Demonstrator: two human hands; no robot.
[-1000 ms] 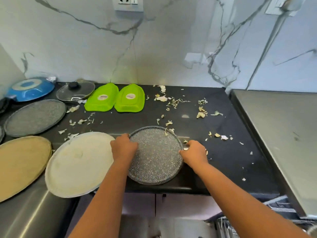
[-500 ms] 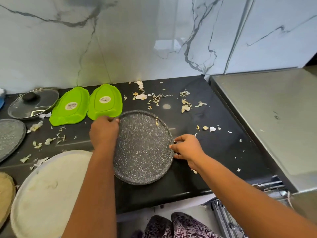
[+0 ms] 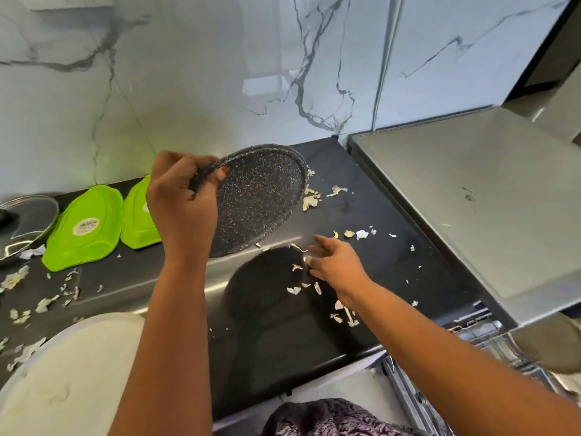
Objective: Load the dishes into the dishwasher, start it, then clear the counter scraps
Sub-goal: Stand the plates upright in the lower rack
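The left hand (image 3: pixel 182 202) grips the rim of the speckled dark round plate (image 3: pixel 257 199), thumb over the edge, and holds it tilted clear above the black counter (image 3: pixel 393 278). The tilt likely serves to shed loose scraps before loading. The right hand (image 3: pixel 333 264) holds nothing; its fingers are relaxed and spread just above the counter, among the pale peel scraps (image 3: pixel 311 199).

The dishwasher rack (image 3: pixel 484 338) shows at lower right, below the counter edge and under a steel worktop (image 3: pixel 471 199). The route from plate to rack crosses the right forearm, which probably must move aside.

Two green plastic dishes (image 3: pixel 85 228) lie upside down on the counter, left of the plate. A glass lid (image 3: pixel 28 221) lies at far left. A large cream plate (image 3: pixel 72 372) sits at lower left, partly hidden by the left forearm. Scraps also litter the counter's left side.
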